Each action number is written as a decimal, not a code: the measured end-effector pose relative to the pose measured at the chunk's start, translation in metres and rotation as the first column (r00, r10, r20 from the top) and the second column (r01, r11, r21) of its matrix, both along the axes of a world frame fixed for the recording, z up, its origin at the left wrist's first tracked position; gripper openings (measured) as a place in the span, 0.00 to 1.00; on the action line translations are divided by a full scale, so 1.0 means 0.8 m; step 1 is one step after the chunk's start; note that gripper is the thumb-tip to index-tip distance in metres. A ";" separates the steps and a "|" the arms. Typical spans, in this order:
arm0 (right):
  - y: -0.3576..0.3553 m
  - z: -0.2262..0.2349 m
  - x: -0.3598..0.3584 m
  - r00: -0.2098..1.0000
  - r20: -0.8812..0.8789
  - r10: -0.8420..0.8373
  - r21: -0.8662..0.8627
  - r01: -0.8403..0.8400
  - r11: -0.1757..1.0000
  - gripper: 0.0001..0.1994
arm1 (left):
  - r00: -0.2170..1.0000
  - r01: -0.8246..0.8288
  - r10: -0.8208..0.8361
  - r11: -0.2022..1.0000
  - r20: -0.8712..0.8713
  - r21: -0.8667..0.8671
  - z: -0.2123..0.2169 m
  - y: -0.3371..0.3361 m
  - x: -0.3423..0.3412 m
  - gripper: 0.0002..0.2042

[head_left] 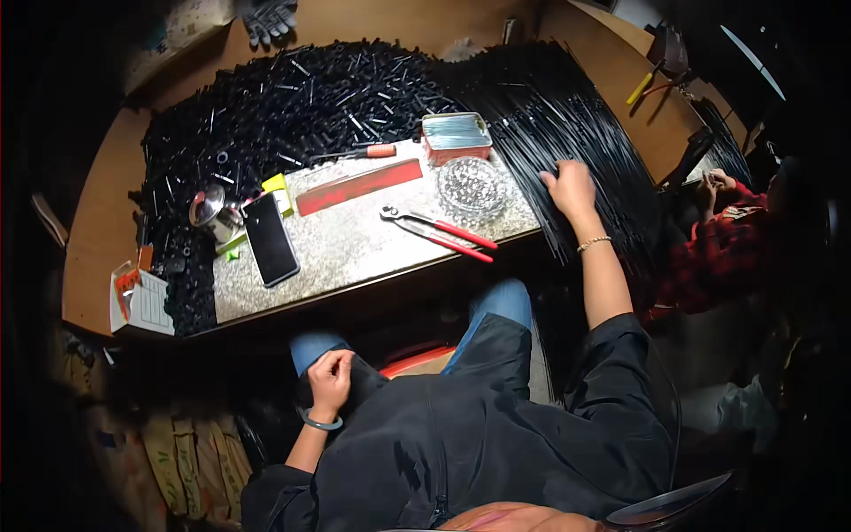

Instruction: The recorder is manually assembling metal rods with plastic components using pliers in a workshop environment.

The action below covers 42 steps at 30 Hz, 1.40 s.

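While the right hand (pixel 570 188) stretches out over the bundle of long black rods (pixel 567 115), its fingers lie spread and flat on the strands — pressing or combing them, as far as I can judge, not closed round any one of them. The rods fan across the right part of the counter (pixel 97 204) and hang off its near edge, within the arm's reach. The left hand (pixel 331 377) rests low by the knee, off the counter, with its fingers curled into a loose fist; whether anything small sits inside it cannot be told.

A speckled stone slab (pixel 346 253) lies in the middle as a hard working surface. On it sit red-handled pliers (pixel 439 232), a cut-glass dish (pixel 471 186), a flat red bar (pixel 359 186) and a dark phone (pixel 270 239), all set close to the seat. Just beyond the slab stand an open tin (pixel 456 133) and a screwdriver with an orange handle (pixel 359 153); a small shiny metal cup (pixel 208 208) stands at the slab's left end. Behind and to the left spreads a heap of short black cut pieces (pixel 266 106) — it seems kept apart from the long stock on the right.

The wooden counter is curved, the room dark beyond it. Another person in a red checked sleeve (pixel 718 239) sits at the right, hands together.
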State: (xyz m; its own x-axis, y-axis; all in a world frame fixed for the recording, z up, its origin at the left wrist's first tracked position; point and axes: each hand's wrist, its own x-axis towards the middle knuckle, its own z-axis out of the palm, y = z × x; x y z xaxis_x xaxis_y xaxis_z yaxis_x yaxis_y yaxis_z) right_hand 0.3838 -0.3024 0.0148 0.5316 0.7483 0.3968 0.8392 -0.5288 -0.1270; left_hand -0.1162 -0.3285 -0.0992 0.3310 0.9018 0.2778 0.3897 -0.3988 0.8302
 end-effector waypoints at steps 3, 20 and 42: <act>0.028 -0.016 0.008 0.993 0.107 0.043 -0.043 -0.039 0.998 0.13 | 0.997 0.055 -0.056 0.998 -0.044 -0.012 0.002 0.000 0.014 0.03; 0.055 0.029 0.049 0.989 0.089 -0.122 -0.120 0.132 0.984 0.10 | 0.987 0.130 -0.132 0.991 -0.091 -0.034 0.010 -0.002 0.043 0.03; -0.016 0.186 -0.094 0.177 -0.768 0.615 0.583 -0.204 0.787 0.11 | 0.944 0.300 -0.324 0.768 -0.062 0.566 0.211 0.077 0.181 0.33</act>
State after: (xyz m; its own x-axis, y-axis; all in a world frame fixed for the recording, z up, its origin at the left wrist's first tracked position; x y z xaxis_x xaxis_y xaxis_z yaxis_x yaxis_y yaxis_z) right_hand 0.3087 -0.3153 0.1634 0.3236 0.9369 0.1325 0.1341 0.0933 -0.9866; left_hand 0.0287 -0.2669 0.0700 0.5455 0.4315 0.7185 0.1353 -0.8914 0.4326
